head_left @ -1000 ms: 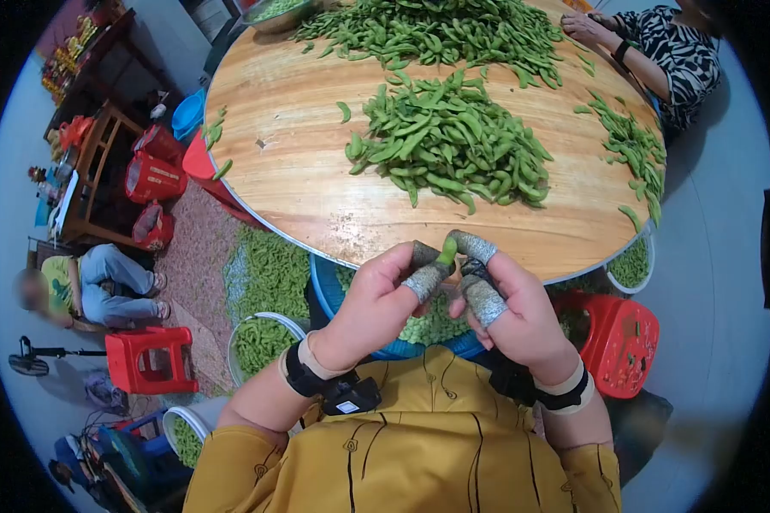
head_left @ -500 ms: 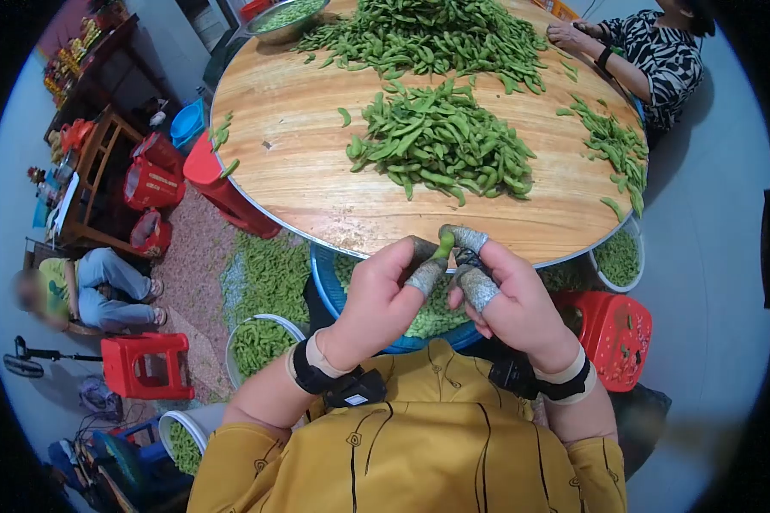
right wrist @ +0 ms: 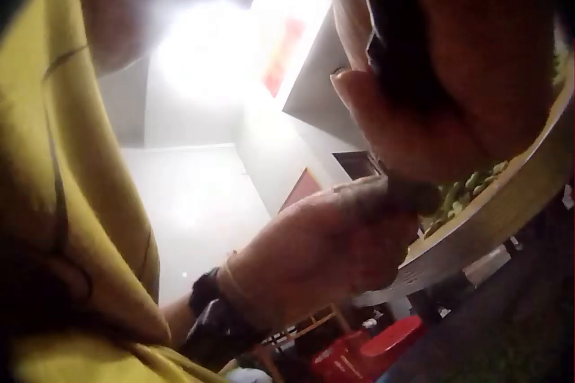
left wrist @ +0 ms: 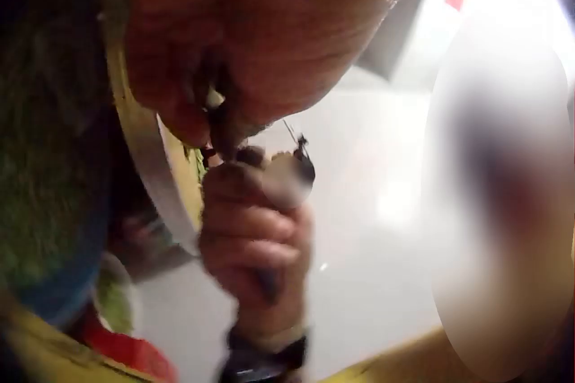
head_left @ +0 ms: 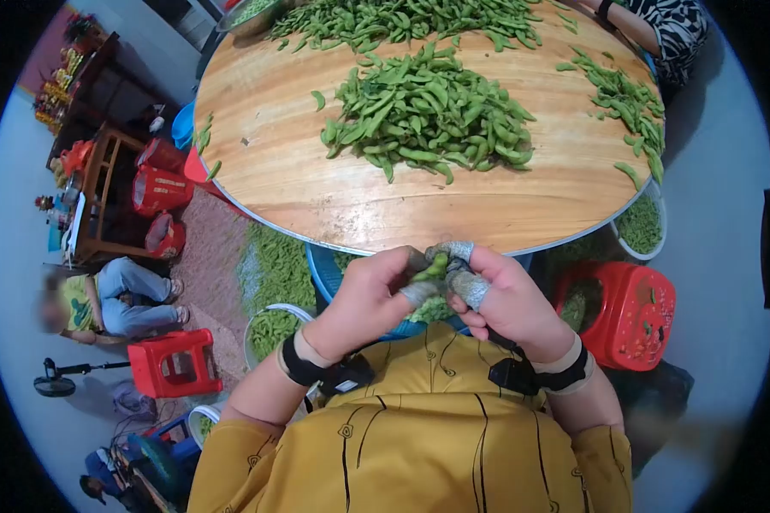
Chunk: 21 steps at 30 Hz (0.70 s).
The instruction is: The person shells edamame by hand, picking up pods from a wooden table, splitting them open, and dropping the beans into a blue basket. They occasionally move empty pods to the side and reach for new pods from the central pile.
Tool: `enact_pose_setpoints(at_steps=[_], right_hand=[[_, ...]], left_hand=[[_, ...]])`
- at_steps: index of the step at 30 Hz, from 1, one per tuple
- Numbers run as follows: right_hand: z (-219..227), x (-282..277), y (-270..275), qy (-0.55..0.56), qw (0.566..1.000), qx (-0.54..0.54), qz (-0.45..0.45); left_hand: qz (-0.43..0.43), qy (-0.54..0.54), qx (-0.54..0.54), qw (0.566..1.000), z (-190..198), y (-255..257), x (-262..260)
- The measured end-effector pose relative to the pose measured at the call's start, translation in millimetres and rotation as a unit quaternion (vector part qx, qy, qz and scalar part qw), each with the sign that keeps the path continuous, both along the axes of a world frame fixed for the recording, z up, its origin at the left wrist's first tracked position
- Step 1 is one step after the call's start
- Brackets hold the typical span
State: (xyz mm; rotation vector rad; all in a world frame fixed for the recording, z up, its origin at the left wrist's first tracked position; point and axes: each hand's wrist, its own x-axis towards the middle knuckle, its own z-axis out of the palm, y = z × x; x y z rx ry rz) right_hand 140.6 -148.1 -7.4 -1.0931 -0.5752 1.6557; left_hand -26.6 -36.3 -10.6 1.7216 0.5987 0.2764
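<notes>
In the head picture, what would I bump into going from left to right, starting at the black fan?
Black fan → red plastic stool → white bucket → left hand → edamame pod → right hand → another red stool.

Pod pile (head_left: 428, 120) on the surface (head_left: 316, 201), second heap (head_left: 402, 21) behind; basin (head_left: 320, 278) below the near edge, stool (head_left: 629, 316) to its right.

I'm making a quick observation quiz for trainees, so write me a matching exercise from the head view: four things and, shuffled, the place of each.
1. green pod
2. metal bowl
3. blue basin
4. black fan

A. on the table, far left part
B. picture's far left, away from the table
C. at the fingertips of the left hand and right hand
D. below the table's near edge

Pairs: 1-C, 2-A, 3-D, 4-B.
</notes>
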Motion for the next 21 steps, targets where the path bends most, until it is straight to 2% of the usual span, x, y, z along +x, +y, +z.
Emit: enact_pose_setpoints(at_steps=[1, 2, 5, 6, 7, 8, 9, 11, 13, 14, 15, 16, 17, 19, 20, 21], right_hand=[[-4.2, -2.8, 1.1, -0.04, 0.999, 0.008, 0.002], [-5.1, -6.4, 1.6, -0.032, 0.999, 0.006, 0.007], [-4.8, -10.2, 5.9, -0.07, 0.997, 0.014, -0.01], [-8.2, -7.9, 6.7, -0.043, 0.999, 0.008, 0.005], [-10.5, -6.1, 7.3, -0.016, 1.0, 0.003, 0.02], [-9.1, -4.6, 6.6, -0.016, 1.0, 0.001, 0.022], [-5.4, -2.3, 6.4, 0.018, 0.999, 0.005, 0.038], [-3.5, -4.1, 8.5, 0.049, 0.997, 0.007, 0.056], [-6.7, -12.6, 8.0, -0.15, 0.986, 0.075, -0.018], [-8.5, -14.2, 7.9, -0.151, 0.986, 0.072, -0.018], [-10.6, -15.6, 7.5, -0.301, 0.946, 0.113, -0.038], [-12.9, -16.5, 7.6, -0.444, 0.881, 0.152, -0.055], [-17.2, -15.6, 8.3, -0.445, 0.881, 0.15, -0.054], [-26.3, -13.1, 8.6, -0.551, 0.82, 0.156, 0.002], [-27.5, -14.7, 8.5, -0.549, 0.821, 0.154, 0.005], [-28.5, -16.1, 8.7, -0.573, 0.801, 0.173, 0.002]], left_hand=[[-0.013, 0.027, 0.296, 0.955, -1.9, -3.3, -0.6], [0.007, -0.011, 0.39, 0.921, -7.5, -5.1, 1.1], [0.019, 0.019, 0.394, 0.919, -10.2, -7.3, -6.6], [0.014, -0.024, 0.352, 0.936, -10.7, -5.8, -8.1], [0.014, -0.022, 0.352, 0.936, -7.6, -2.8, -12.2], [0.034, -0.037, -0.049, 0.998, -0.9, 0.2, -18.0], [0.05, -0.05, -0.44, 0.895, 2.6, 2.2, -21.4], [0.051, -0.061, -0.446, 0.892, 1.2, 2.3, -23.5], [0.003, 0.028, -0.267, 0.963, -0.3, 1.8, -22.4], [0.002, 0.027, -0.27, 0.963, -1.9, -1.0, -21.1], [-0.013, 0.014, -0.182, 0.983, -3.8, -5.1, -19.5], [-0.026, 0.0, -0.091, 0.995, -5.3, -7.6, -19.2], [-0.026, -0.001, -0.094, 0.995, -7.5, -7.0, -20.6], [-0.113, 0.023, 0.129, 0.985, -14.2, -3.5, -24.4], [-0.123, -0.008, 0.21, 0.97, -16.1, -1.9, -25.2], [-0.123, -0.007, 0.208, 0.97, -18.4, -1.6, -27.7]])
